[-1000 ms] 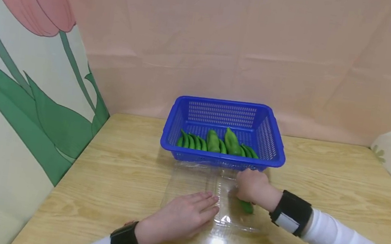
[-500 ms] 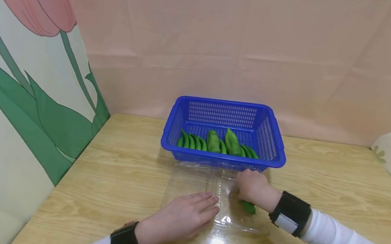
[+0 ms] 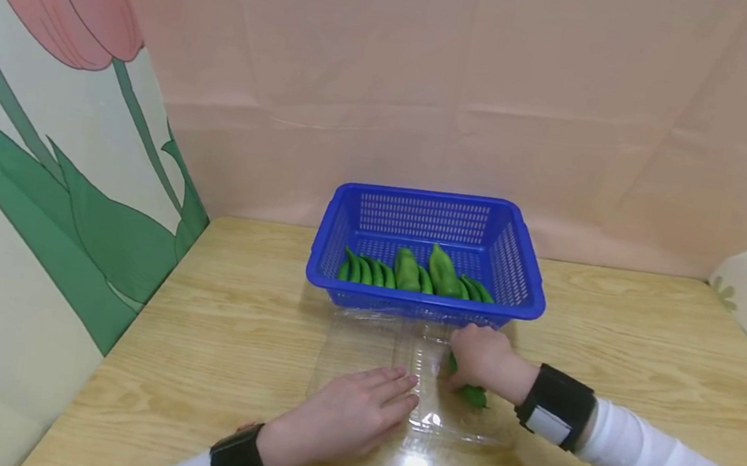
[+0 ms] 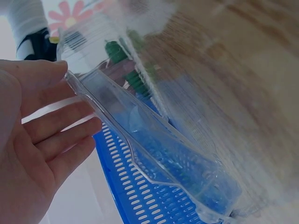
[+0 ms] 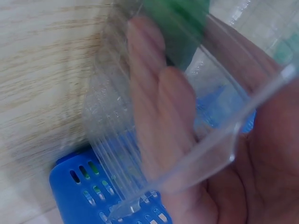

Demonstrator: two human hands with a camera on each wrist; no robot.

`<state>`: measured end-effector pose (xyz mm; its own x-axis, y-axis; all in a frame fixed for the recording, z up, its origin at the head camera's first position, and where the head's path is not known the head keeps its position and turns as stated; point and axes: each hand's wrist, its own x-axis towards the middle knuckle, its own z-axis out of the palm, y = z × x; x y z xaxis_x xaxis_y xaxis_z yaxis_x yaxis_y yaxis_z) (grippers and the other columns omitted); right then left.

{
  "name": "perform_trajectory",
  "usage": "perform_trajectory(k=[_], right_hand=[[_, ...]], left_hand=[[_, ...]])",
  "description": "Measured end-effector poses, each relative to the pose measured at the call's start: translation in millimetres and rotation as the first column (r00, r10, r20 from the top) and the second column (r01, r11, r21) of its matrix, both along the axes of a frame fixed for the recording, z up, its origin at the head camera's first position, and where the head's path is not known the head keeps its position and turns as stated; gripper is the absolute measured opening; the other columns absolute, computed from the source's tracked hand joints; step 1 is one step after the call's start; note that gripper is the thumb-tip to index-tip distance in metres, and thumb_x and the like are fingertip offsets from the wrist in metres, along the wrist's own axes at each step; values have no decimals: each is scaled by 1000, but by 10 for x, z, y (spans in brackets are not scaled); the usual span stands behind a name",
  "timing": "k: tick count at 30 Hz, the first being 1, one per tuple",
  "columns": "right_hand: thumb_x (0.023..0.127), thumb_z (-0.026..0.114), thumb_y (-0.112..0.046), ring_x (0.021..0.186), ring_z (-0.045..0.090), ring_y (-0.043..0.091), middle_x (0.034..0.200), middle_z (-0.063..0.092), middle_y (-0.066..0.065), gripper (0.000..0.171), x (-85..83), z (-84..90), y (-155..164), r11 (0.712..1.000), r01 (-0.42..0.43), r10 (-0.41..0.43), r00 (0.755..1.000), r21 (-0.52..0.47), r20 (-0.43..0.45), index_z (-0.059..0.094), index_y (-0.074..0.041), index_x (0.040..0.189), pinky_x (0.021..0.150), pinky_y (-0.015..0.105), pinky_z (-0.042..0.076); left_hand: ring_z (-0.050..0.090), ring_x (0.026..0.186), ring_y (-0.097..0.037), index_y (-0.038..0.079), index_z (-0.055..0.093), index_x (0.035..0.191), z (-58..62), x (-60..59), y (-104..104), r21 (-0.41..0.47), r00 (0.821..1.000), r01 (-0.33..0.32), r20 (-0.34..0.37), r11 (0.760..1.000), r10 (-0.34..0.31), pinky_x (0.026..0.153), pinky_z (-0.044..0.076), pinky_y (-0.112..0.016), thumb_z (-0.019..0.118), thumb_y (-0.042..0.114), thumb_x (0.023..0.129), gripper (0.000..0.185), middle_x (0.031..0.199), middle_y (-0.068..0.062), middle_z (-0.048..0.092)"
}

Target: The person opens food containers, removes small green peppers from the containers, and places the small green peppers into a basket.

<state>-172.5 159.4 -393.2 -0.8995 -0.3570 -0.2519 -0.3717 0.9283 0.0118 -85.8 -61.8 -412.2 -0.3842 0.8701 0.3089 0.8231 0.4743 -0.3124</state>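
— We're over the clear plastic container [image 3: 411, 374], lying open on the table [image 3: 229, 340] just in front of the blue basket [image 3: 433, 229], towards the table's far edge.

— And our left hand [image 3: 348, 413]?

— Flat on the container's left half, fingers [image 4: 56, 135] straight and relaxed, pressing it down rather than gripping; the left wrist view shows the clear edge running right along the fingertips.

— Our right hand [image 3: 481, 356] is busier. Its fingers are curled round a green pepper [image 3: 471, 394] inside the container's right half, the green tip poking out below the hand.

— From the right wrist view, we see those fingers [image 5: 159, 107] through the clear plastic, with green just above them.

— More green peppers [image 3: 411, 272] sit in a row in the basket, along its near wall.

— The two hands are near each other, not touching.
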Motion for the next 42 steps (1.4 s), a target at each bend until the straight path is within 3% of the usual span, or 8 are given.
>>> perform_trajectory(k=[11,20,27,35,42], right_hand=[[59,84,-34,66,58,25,70,58,6,38,-5,96,12,1000,11,-10,1000,-10,21,53,-13,67,49,36,51],[63,83,-29,60,50,18,62,52,1,35,18,300,45,997,-31,30,999,-72,-18,52,-13,61,47,30,43],[63,85,-30,70,60,19,75,61,2,39,68,464,61,989,-39,39,999,-145,0,61,-8,84,59,35,55],[66,82,-25,71,60,18,76,63,0,32,114,623,78,984,-48,51,999,-169,14,64,-9,86,60,35,54],[67,78,-17,71,63,17,76,66,1,28,132,753,106,968,-37,47,998,-248,33,66,-7,90,59,31,55]], left_hand=[[56,122,-21,13,62,123,-10,-8,4,8,1000,3,-3,1000,-3,108,43,-31,56,31,93,35,132,-7,59],[56,122,-22,13,62,123,-8,-14,6,10,1000,2,11,1000,-2,107,45,-31,56,30,93,35,132,-8,59],[55,124,-22,13,61,125,-5,-9,3,6,1000,-2,15,1000,2,108,43,-32,56,30,94,36,133,-7,58],[55,123,-21,13,61,124,-9,-7,2,7,1000,-5,25,1000,4,108,44,-32,55,30,94,35,133,-7,58],[56,122,-22,13,62,123,-20,-9,7,11,1000,3,0,1000,-3,107,44,-32,55,30,94,35,131,-7,59]])
